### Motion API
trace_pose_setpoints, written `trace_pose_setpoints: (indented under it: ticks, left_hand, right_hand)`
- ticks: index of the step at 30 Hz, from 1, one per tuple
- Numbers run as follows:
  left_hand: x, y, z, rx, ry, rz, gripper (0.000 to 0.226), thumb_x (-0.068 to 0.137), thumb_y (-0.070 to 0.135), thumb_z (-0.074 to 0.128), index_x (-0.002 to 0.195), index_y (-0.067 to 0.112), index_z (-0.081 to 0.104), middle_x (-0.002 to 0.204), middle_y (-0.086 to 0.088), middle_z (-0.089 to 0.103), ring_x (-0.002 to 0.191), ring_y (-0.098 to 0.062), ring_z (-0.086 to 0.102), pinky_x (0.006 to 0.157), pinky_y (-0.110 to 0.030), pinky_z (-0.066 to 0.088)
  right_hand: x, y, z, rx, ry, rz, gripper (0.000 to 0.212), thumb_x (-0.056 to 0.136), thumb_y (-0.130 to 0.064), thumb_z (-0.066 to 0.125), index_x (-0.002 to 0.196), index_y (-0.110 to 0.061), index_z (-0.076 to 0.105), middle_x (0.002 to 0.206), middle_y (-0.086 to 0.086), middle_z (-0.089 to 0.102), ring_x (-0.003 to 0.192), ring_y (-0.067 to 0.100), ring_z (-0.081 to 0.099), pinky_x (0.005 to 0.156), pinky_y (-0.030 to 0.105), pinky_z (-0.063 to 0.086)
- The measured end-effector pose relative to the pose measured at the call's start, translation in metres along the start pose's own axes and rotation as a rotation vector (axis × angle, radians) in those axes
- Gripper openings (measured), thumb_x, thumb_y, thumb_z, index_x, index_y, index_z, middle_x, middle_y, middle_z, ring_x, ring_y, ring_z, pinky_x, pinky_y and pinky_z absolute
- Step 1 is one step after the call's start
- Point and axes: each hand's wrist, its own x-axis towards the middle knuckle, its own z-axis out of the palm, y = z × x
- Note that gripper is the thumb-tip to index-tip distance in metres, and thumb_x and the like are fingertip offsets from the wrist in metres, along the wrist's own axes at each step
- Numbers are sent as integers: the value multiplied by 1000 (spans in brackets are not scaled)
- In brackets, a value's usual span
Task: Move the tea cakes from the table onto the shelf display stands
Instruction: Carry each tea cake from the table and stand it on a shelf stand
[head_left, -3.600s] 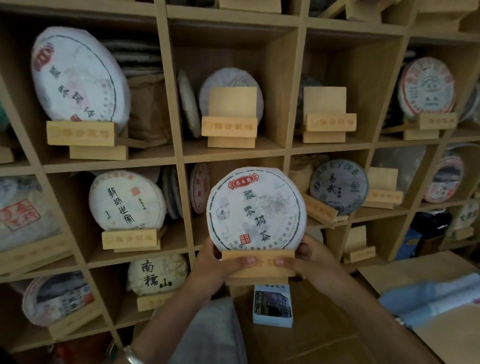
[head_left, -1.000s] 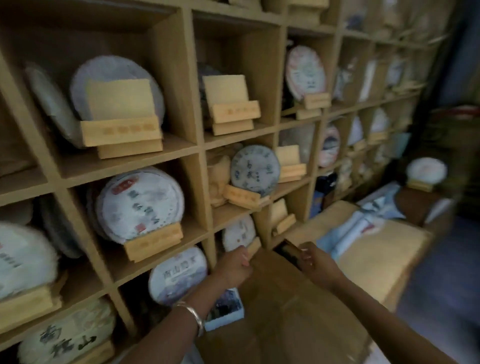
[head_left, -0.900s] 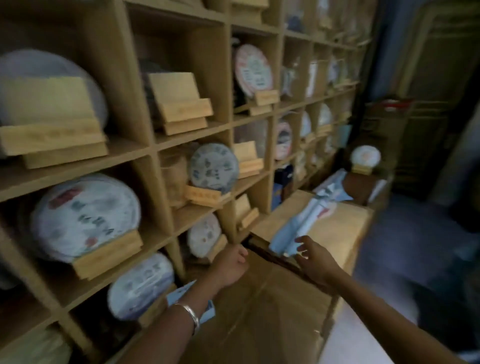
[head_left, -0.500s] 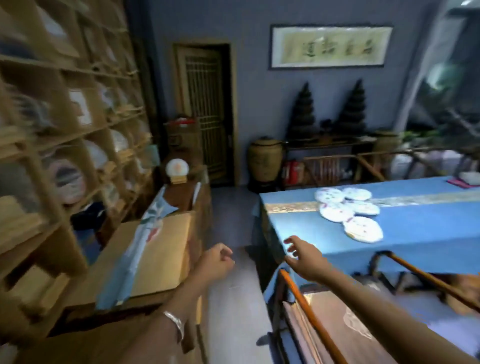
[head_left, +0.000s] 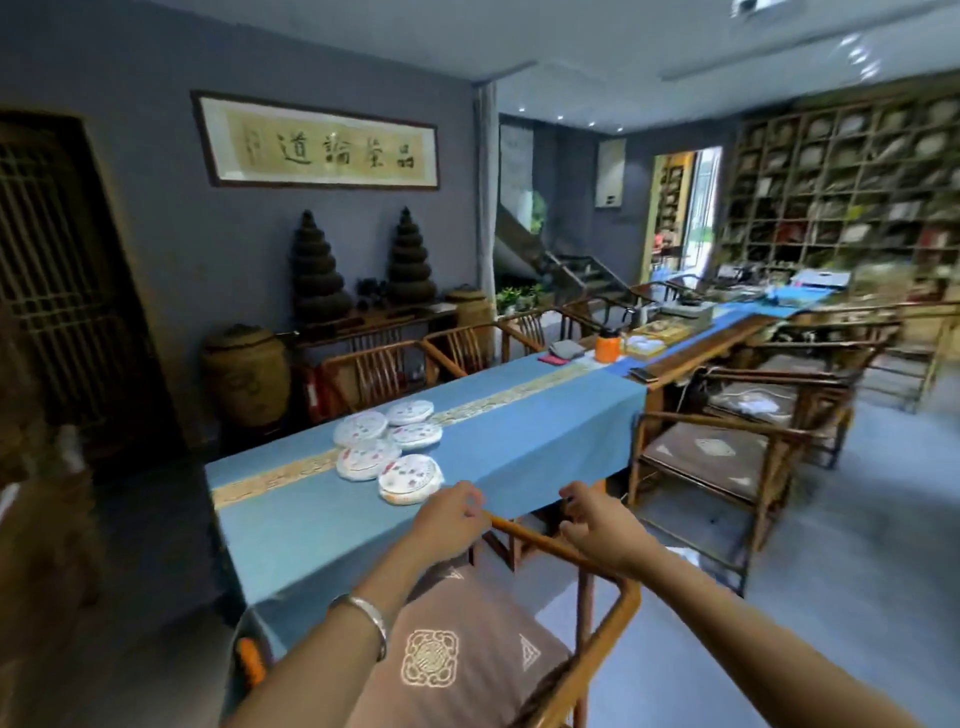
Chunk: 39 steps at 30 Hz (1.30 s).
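From the head camera I see five wrapped tea cakes (head_left: 387, 451) clustered on the blue table (head_left: 519, 431), their labels too small to read. My left hand (head_left: 451, 519) and right hand (head_left: 597, 530) hover loosely curled above a chair (head_left: 613, 613), holding nothing. A wall scroll (head_left: 317, 145) reads 道論茶品.

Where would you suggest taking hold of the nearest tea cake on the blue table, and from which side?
Probably by its rim, from the near edge. The nearest tea cake lies flat and partly overlaps its neighbour behind, so only its near rim is free. Both the left hand and right hand are empty and close.
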Motion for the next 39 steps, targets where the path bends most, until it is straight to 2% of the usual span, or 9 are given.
trace_pose_setpoints:
  ticks: [3, 10, 19, 23, 28, 32, 34, 36, 39]
  left_hand:
    - [38, 60, 54, 6, -62, 67, 25, 89, 17, 61, 114, 16, 59, 98, -1, 66, 80, -16, 55, 66, -24, 42]
    - [117, 165, 153, 29, -170, 160, 28, 88, 19, 65, 116, 17, 60, 108, -3, 69, 103, -20, 62, 86, -23, 45]
    - [237, 243, 247, 71, -301, 259, 25, 88, 21, 63, 112, 22, 59, 95, 5, 65, 74, -8, 56, 58, -19, 41]
    - [314, 272, 281, 65, -312, 307, 19, 87, 25, 64, 106, 25, 60, 101, 1, 70, 90, -17, 62, 71, -25, 45]
    - [419, 300, 301, 37, -327, 320, 16, 87, 25, 63, 101, 29, 55, 104, 0, 68, 96, -19, 64, 83, -32, 51]
    - [479, 309, 303, 26, -300, 289, 16, 87, 21, 64, 99, 28, 55, 98, -1, 66, 94, -18, 63, 86, -33, 53]
    - [504, 307, 302, 19, -293, 271, 15, 89, 20, 64, 100, 26, 56, 93, 1, 66, 86, -15, 63, 76, -29, 54]
    - [530, 301, 298, 33, -280, 258, 19, 91, 21, 62, 109, 22, 58, 89, 6, 62, 78, -9, 59, 61, -18, 46]
    - [566, 290, 288, 66, -225, 220, 26, 93, 18, 58, 119, 18, 58, 102, 1, 63, 96, -17, 61, 72, -24, 49]
  right_hand:
    - [0, 63, -46, -10, 42, 56, 42, 91, -18, 55, 132, -11, 48, 114, 11, 67, 107, 26, 62, 84, 34, 47]
    - [4, 177, -126, -2, 121, 176, 34, 88, -15, 54, 122, -11, 54, 111, 8, 67, 102, 27, 63, 84, 37, 50]
    - [58, 302, -173, 2, 174, 330, 35, 89, -17, 57, 123, -8, 52, 110, 10, 64, 103, 28, 61, 85, 34, 47]
    - [107, 354, -197, -47, 189, 394, 32, 91, -17, 55, 121, -7, 51, 111, 12, 65, 103, 29, 61, 83, 35, 47]
    - [187, 403, -239, -96, 218, 398, 42, 92, -17, 55, 132, -11, 47, 114, 9, 64, 104, 24, 60, 76, 25, 39]
    - [248, 425, -257, -98, 218, 390, 39, 91, -16, 55, 128, -7, 49, 112, 11, 64, 105, 27, 60, 84, 32, 44]
    - [278, 435, -258, -96, 204, 373, 35, 91, -17, 57, 122, -5, 51, 110, 12, 65, 104, 28, 61, 87, 36, 48]
    - [310, 444, -256, -85, 190, 345, 35, 90, -18, 57, 122, -5, 52, 112, 11, 65, 106, 28, 61, 90, 38, 48]
    - [363, 455, -249, -63, 167, 280, 33, 92, -18, 56, 123, -11, 52, 108, 5, 64, 105, 25, 61, 84, 31, 46]
